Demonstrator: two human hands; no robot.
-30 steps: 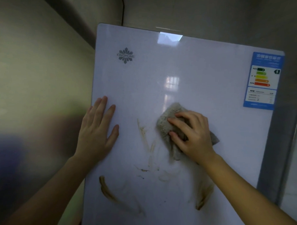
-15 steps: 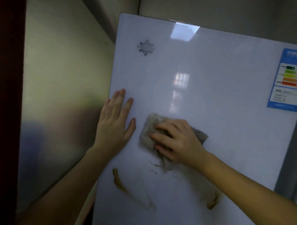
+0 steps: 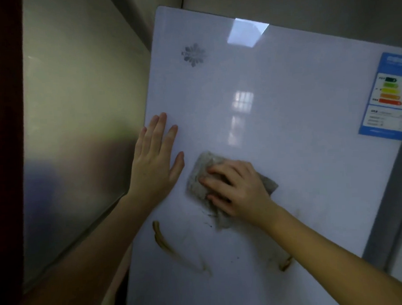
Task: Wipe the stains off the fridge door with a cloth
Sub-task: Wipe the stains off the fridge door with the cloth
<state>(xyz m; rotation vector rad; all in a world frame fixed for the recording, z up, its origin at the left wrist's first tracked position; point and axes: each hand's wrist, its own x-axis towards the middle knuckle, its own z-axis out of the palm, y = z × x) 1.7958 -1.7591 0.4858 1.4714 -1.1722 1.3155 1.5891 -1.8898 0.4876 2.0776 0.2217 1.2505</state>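
Steel-grey panelling (image 3: pixel 79 134) fills the left of our view, and beside it stands the white fridge door (image 3: pixel 300 171), which takes up most of the frame. Our left hand (image 3: pixel 155 161) lies flat near the door's left edge, fingers (image 3: pixel 158 126) loosely spread and straight, holding nothing, bracing the door as far as we can judge. Below it runs a long brown streak (image 3: pixel 162 241), curving down and to the right, untouched by the cloth. Just right of the left hand, and apart from it, the grey cloth (image 3: pixel 196 180) is pressed against the door under our right hand (image 3: pixel 238 187), whose fingers are curled and pushing down on the fabric rather than pinching it. A few dark specks (image 3: pixel 208 217) sit at the cloth's lower edge. Further right and lower, a short brown smear (image 3: pixel 285 264) remains, with a faint haze above it. At the far right, an energy label (image 3: pixel 386 98) is stuck on clean surface. We judge the job partly done: the upper door looks clean, while both brown marks and the specks below the cloth are left.
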